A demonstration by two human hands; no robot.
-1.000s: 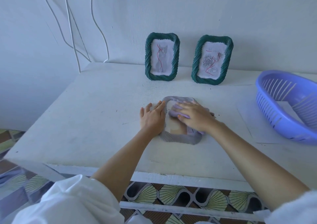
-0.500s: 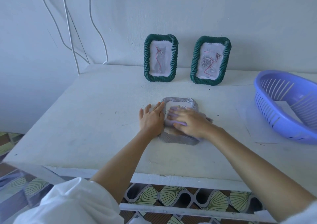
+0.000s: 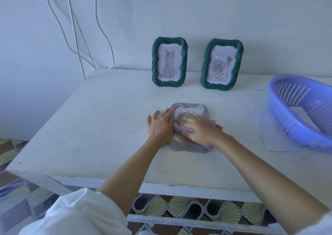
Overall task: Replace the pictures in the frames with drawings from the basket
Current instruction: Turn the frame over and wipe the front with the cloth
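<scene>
**Inspector:** Position of the grey frame (image 3: pixel 188 147)?

**Assessor:** It lies flat on the white table (image 3: pixel 100 126), directly beneath both hands. Its long axis runs away from the person toward the wall (image 3: pixel 197 9). The far short end points at that wall, and the near short end shows just below the right wrist.

**Inspector:** Left hand (image 3: pixel 159 125)?

**Assessor:** Open and flat, with the fingers straight and close together. The palm is on the table and the fingertips lie along the frame's left long edge.

**Inspector:** Right hand (image 3: pixel 201 128)?

**Assessor:** Also flat, palm down over the frame's opening. The fingers are extended toward the left hand and slightly blurred, and they grip nothing visible. A lilac strip (image 3: pixel 187 130) shows at the thumb edge. I cannot tell what it is.

**Inspector:** Contents of the opening?

**Assessor:** A pale drawing (image 3: pixel 186 112) with a few dark strokes, exposed only just beyond the right fingers. The rest is covered.

**Inspector:** Surroundings?

**Assessor:** Well beyond both hands, the left green frame (image 3: pixel 154 62) and the right green frame (image 3: pixel 204 63) stand upright against the wall, long axes vertical, faces toward the person. One holds a cat sketch (image 3: pixel 169 63) and the other a rose sketch (image 3: pixel 220 65), both crossed with red lines. Well to the right of the right hand sits a blue slatted basket (image 3: pixel 294 126) holding a white sheet (image 3: pixel 301 116). The basket rests on a paper sheet (image 3: pixel 264 126).
</scene>
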